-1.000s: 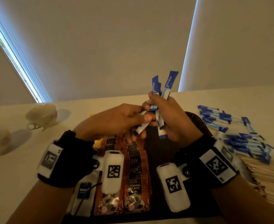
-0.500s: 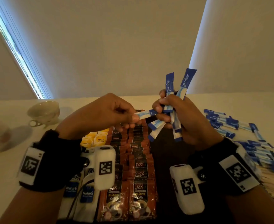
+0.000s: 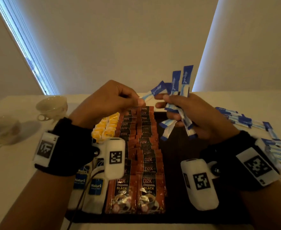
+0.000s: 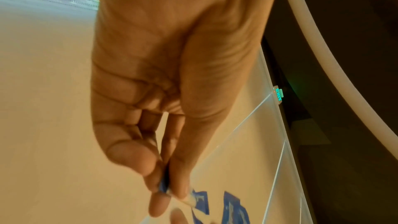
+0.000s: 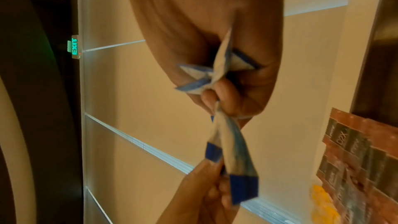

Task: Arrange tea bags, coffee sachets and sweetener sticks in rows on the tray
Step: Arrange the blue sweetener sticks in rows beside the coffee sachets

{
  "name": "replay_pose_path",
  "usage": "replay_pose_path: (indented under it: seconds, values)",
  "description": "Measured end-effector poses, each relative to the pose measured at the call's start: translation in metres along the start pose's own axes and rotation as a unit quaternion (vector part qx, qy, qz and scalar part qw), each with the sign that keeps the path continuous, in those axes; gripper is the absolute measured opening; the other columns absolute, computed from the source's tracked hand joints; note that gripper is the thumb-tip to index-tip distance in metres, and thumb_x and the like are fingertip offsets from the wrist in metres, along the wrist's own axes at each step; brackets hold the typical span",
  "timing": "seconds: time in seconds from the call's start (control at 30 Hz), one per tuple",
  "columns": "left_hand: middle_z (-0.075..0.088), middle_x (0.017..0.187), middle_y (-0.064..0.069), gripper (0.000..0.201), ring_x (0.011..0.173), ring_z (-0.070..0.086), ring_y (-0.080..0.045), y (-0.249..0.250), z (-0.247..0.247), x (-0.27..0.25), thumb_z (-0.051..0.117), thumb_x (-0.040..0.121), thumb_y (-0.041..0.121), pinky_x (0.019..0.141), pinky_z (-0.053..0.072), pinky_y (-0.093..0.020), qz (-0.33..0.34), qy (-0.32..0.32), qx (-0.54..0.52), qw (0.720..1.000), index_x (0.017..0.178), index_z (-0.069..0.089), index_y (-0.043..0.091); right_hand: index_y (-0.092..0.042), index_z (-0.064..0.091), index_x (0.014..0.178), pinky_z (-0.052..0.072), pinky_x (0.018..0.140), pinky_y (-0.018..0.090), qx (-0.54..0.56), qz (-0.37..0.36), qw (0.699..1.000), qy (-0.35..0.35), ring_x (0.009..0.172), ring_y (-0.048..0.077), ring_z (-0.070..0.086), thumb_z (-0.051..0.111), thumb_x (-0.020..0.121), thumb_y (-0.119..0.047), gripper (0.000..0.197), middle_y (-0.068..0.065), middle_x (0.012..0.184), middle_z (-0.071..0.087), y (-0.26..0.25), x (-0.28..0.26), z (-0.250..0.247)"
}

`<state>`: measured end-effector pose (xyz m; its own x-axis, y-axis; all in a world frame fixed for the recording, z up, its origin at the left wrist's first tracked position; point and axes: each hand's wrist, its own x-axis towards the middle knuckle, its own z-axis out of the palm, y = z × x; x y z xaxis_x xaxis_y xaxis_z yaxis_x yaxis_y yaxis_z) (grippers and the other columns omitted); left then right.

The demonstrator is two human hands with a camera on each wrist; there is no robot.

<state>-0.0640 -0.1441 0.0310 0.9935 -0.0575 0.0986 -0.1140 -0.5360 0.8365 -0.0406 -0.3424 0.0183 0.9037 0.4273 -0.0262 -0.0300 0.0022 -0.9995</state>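
A pale bench (image 3: 12, 171) under plain walls carries a dark tray (image 3: 178, 146). On the tray lie two rows of brown coffee sachets (image 3: 146, 163), with yellow tea bags (image 3: 105, 128) and white packets (image 3: 95, 188) to their left. Above the tray, the right hand (image 3: 194, 117) has its grip closed round a bunch of blue-and-white sweetener sticks (image 3: 178, 103), their ends fanning out above and below the fist. The left hand (image 3: 108, 103) pinches one end of a single sweetener stick (image 3: 153, 93) between thumb and fingertips (image 4: 159, 203); its other end reaches the bunch. Loose sticks (image 3: 245, 120) lie on the bench to the right of the tray. Two cups (image 3: 52, 107) stand at far left.
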Motion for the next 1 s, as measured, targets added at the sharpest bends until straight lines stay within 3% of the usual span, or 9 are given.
replay_pose_path:
  seconds: [0.1,0.2,0.3,0.4,0.47,0.53,0.67,0.87,1.0]
  values:
    - [0.071,0.072,0.0,0.014,0.061,0.061,-0.004,0.001,0.011,0.003,0.069,0.081,0.025,0.055,0.05,-0.016,0.014,-0.005,0.024,1.0,0.082,0.074,0.012,-0.012,0.059,0.091,0.03,0.033,0.015,-0.021,-0.003,1.0,-0.014,0.038,0.003,0.037,0.05,0.096,-0.023,0.015,-0.004,0.058,0.053,0.006,0.0,0.01]
    - [0.065,0.066,-0.002,0.018,0.055,0.057,-0.002,0.004,0.02,0.001,0.069,0.082,0.026,0.053,0.048,-0.012,0.022,-0.026,0.05,0.998,0.08,0.073,0.009,-0.017,0.058,0.085,0.032,0.033,0.015,-0.038,0.002,0.999,0.008,0.036,0.002,0.043,0.053,0.094,-0.025,0.013,-0.01,0.049,0.055,0.01,0.002,0.012]
    - [0.069,0.071,-0.005,0.032,0.062,0.063,-0.012,0.009,0.021,-0.003,0.067,0.076,0.042,0.058,0.052,-0.017,0.022,-0.059,0.065,0.996,0.082,0.073,0.011,-0.014,0.058,0.081,0.03,0.032,0.015,-0.02,0.01,1.0,-0.01,0.035,0.004,0.039,0.053,0.094,-0.02,0.015,-0.004,0.05,0.049,0.007,0.001,0.008]
    - [0.072,0.083,-0.002,0.047,0.077,0.069,-0.018,0.013,0.018,-0.007,0.062,0.064,0.055,0.062,0.055,-0.02,0.031,0.0,0.013,0.999,0.088,0.071,0.015,-0.013,0.055,0.08,0.029,0.032,0.013,-0.008,0.045,0.995,-0.088,0.034,0.003,0.036,0.05,0.094,-0.014,0.015,-0.005,0.049,0.048,0.002,-0.001,0.001]
    - [0.072,0.085,-0.002,0.042,0.081,0.069,-0.019,0.015,0.02,-0.006,0.066,0.067,0.047,0.063,0.056,-0.023,0.033,0.022,-0.004,0.999,0.091,0.069,0.013,-0.015,0.055,0.083,0.028,0.032,0.013,-0.04,0.056,0.987,-0.143,0.035,0.002,0.035,0.05,0.094,-0.016,0.012,-0.007,0.051,0.05,0.002,-0.002,-0.001]
    - [0.072,0.086,-0.007,0.03,0.079,0.069,-0.021,0.016,0.024,-0.007,0.07,0.075,0.033,0.064,0.057,-0.026,0.026,0.003,-0.008,1.0,0.089,0.068,0.007,-0.016,0.054,0.081,0.028,0.033,0.013,-0.07,0.065,0.98,-0.172,0.036,0.003,0.035,0.051,0.093,-0.017,0.012,-0.007,0.051,0.05,0.003,-0.003,-0.001]
    - [0.07,0.084,-0.021,0.022,0.068,0.064,-0.021,0.016,0.021,-0.008,0.069,0.08,0.019,0.058,0.054,-0.02,-0.01,-0.047,-0.026,0.999,0.089,0.067,-0.001,-0.009,0.057,0.091,0.031,0.031,0.012,-0.093,0.074,0.976,-0.184,0.035,0.001,0.037,0.049,0.095,-0.019,0.014,-0.007,0.051,0.052,0.004,-0.001,0.003]
    - [0.069,0.065,-0.005,0.012,0.054,0.062,-0.008,0.02,0.013,-0.011,0.071,0.076,0.016,0.054,0.054,-0.016,0.007,-0.027,-0.065,0.997,0.08,0.066,0.006,-0.013,0.058,0.085,0.032,0.034,0.011,-0.115,0.069,0.973,-0.188,0.037,0.002,0.038,0.048,0.094,-0.027,0.019,-0.007,0.056,0.057,0.004,-0.004,-0.001]
    - [0.069,0.064,-0.003,0.019,0.055,0.063,-0.009,0.022,0.017,-0.011,0.071,0.075,0.014,0.054,0.055,-0.018,0.017,-0.034,-0.073,0.997,0.093,0.066,0.01,-0.014,0.054,0.08,0.033,0.036,0.012,-0.136,0.073,0.967,-0.204,0.038,0.003,0.038,0.052,0.089,-0.028,0.017,-0.004,0.053,0.051,0.001,-0.007,-0.006]
